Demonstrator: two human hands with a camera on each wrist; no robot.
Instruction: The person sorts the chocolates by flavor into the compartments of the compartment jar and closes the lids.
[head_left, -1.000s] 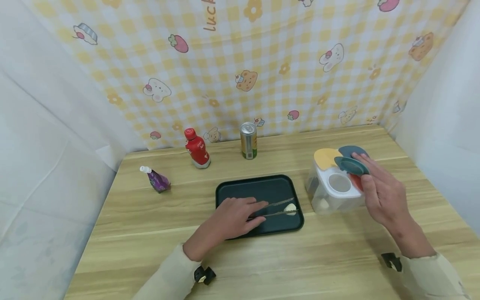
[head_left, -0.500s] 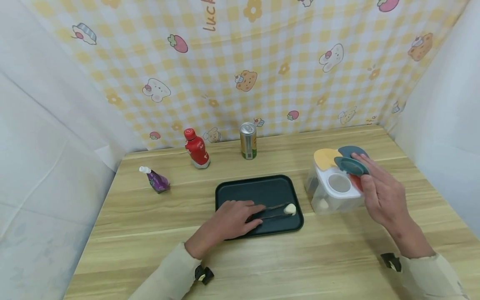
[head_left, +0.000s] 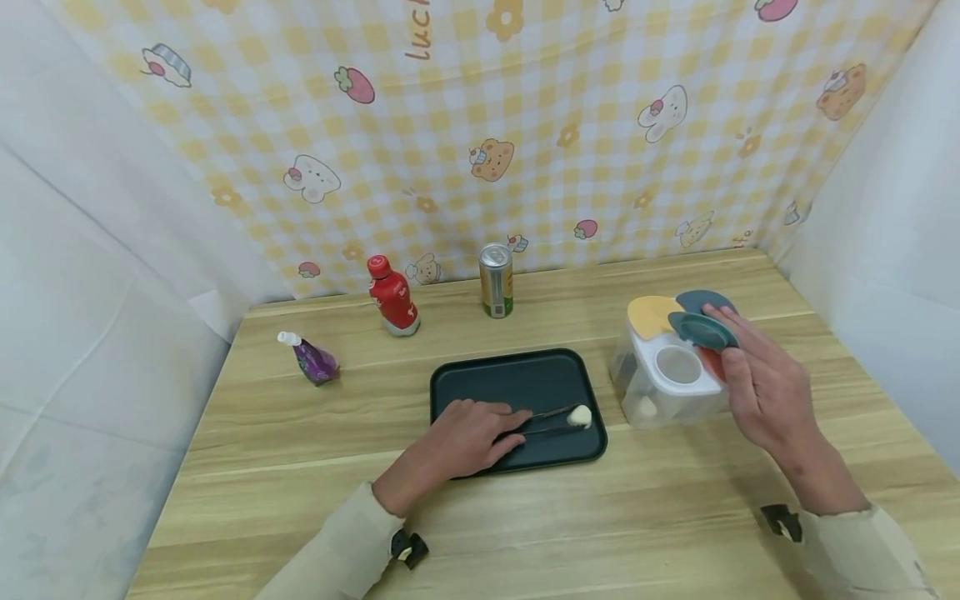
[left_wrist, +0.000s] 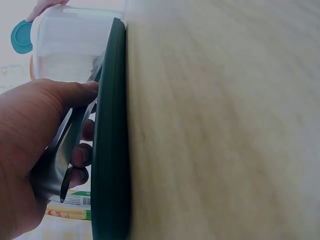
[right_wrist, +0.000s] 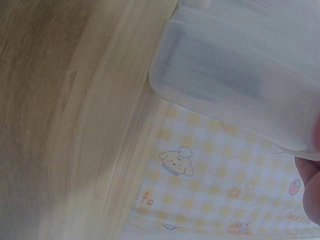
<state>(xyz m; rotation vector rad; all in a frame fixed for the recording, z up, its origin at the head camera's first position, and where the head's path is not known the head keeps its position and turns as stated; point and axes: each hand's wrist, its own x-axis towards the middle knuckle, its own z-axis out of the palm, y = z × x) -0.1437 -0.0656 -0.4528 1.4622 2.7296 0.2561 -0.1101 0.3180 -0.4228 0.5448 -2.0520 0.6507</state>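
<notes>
My left hand [head_left: 457, 442] rests on the dark tray [head_left: 517, 379] and grips metal tongs [head_left: 551, 421]. The tong tips are squeezed on a small white piece [head_left: 579, 415] at the tray's right side. In the left wrist view the left hand [left_wrist: 30, 130] is curled round the tongs [left_wrist: 65, 150] just over the tray [left_wrist: 110, 150]. My right hand [head_left: 765, 387] holds the raised teal lid [head_left: 701, 329] of a clear compartment container [head_left: 667, 383], beside its yellow lid [head_left: 651, 315]. One round opening is uncovered. The right wrist view shows the container [right_wrist: 240, 75] from below.
A red bottle [head_left: 393, 296], a drink can [head_left: 497, 281] and a small purple bottle [head_left: 315, 358] stand behind the tray on the wooden table [head_left: 525, 517]. Patterned cloth and white sheets wall in the back and sides.
The tongs' arms have closed together on the white piece, which shifted slightly left. My left hand drew back a little. The right hand has stayed on the teal lid.
</notes>
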